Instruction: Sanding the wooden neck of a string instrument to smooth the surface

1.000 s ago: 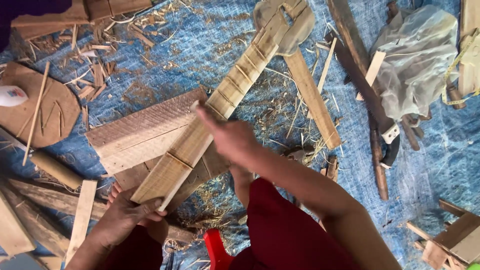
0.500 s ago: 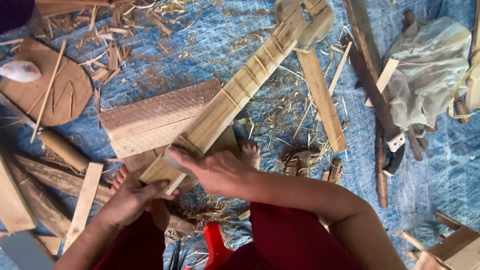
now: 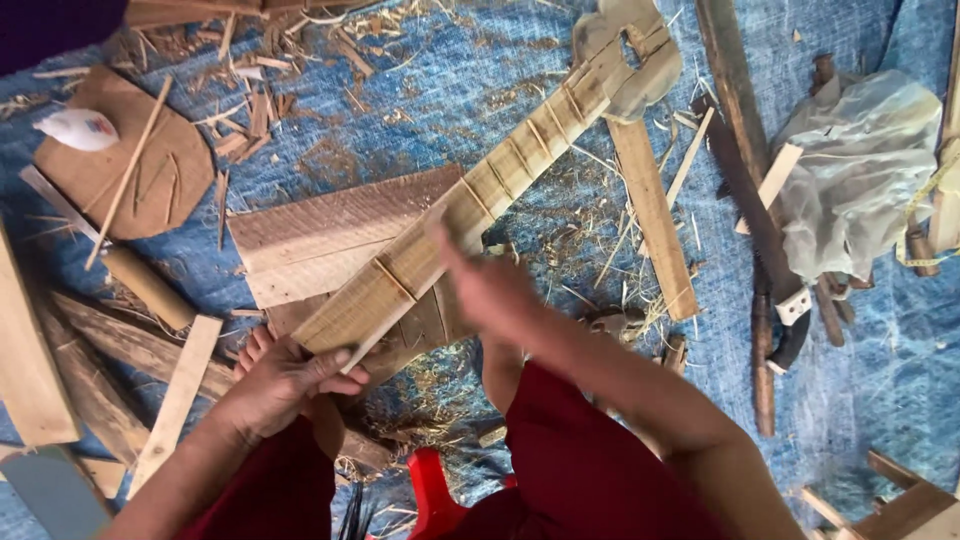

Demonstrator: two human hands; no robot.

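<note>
neck (image 3: 470, 205) carved and notched, unfinished; left hand (image 3: 290, 375) clamped on its 7 o'clock end, right hand (image 3: 490, 290) blurred, grip unclear.

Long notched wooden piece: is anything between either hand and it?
Nothing visible. The left hand grips the near end of the long notched wooden piece, which rests across a flat board. The right hand, blurred, lies against its middle; whether anything thin is in that hand cannot be told.

Long fretted wooden neck (image 3: 470, 215), lying diagonally
</note>
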